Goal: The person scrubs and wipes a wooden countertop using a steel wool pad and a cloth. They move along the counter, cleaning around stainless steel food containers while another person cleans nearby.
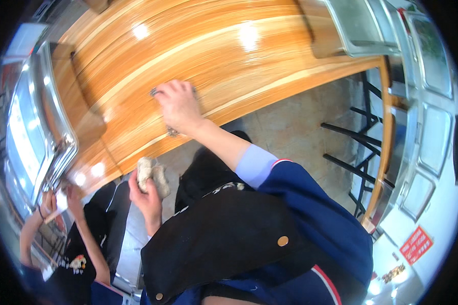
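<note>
My right hand (179, 105) presses down on a metal mesh scouring pad (172, 131) on the wooden table (221, 76), close to its near edge. Parts of the pad show beside the fingers and under the wrist; the rest is hidden by the hand. My left hand (149, 198) is held off the table's edge, lower and to the left, closed around a bunched, off-white cloth (152, 177). The cloth looks rough and folded into two thick lobes.
A co-worker's hands (61, 202) hold something white at the lower left, beside a metal-framed glass case (30, 126). Steel trays (366, 26) stand at the upper right. Black metal stool legs (353, 135) show beneath the table's right end.
</note>
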Available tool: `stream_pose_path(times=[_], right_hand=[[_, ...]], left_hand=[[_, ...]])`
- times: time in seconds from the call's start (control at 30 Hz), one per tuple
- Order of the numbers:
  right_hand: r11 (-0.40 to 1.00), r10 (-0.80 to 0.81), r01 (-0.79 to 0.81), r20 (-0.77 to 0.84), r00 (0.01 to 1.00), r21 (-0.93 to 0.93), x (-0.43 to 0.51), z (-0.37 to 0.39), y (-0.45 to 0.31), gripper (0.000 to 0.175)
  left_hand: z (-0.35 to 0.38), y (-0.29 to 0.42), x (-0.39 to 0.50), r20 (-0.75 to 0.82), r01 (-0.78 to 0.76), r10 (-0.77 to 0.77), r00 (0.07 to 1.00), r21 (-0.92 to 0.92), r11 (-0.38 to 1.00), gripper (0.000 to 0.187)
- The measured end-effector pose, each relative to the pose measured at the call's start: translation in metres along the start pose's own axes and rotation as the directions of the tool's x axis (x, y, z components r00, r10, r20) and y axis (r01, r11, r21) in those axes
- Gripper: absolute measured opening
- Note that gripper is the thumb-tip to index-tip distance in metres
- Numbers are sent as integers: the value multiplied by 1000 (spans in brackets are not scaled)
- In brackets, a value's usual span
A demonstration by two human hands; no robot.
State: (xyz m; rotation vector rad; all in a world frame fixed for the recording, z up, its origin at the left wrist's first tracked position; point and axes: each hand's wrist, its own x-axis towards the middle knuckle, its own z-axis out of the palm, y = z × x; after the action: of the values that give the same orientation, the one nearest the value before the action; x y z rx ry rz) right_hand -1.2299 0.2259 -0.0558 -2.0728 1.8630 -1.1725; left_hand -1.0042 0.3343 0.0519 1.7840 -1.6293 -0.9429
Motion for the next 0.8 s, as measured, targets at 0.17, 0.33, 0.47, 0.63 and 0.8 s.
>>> stream_pose_path(times=[0.17, 0.33, 0.47, 0.63, 0.8], right_hand=[[873, 256, -318, -208, 944, -369, -17, -148, 110, 23], [822, 301, -163, 173, 938, -546, 1, -121, 66, 29], [956, -35, 112, 276, 960, -270, 12, -71, 8, 31], [897, 117, 49, 344, 931, -439, 7, -69, -1, 33], [926, -207, 314, 414, 886, -209, -4, -53, -13, 31]], left_hand=[[24, 2, 7, 68, -23, 32, 997, -117, 993, 35], [32, 12, 0, 80, -105, 106, 991, -11, 994, 32], [21, 16, -4, 54, -102, 101, 993, 2, 995, 34], [12, 4, -8, -37, -81, 77, 996, -108, 991, 34], [12, -10, -18, -83, -2, -8, 997, -111, 994, 33]])
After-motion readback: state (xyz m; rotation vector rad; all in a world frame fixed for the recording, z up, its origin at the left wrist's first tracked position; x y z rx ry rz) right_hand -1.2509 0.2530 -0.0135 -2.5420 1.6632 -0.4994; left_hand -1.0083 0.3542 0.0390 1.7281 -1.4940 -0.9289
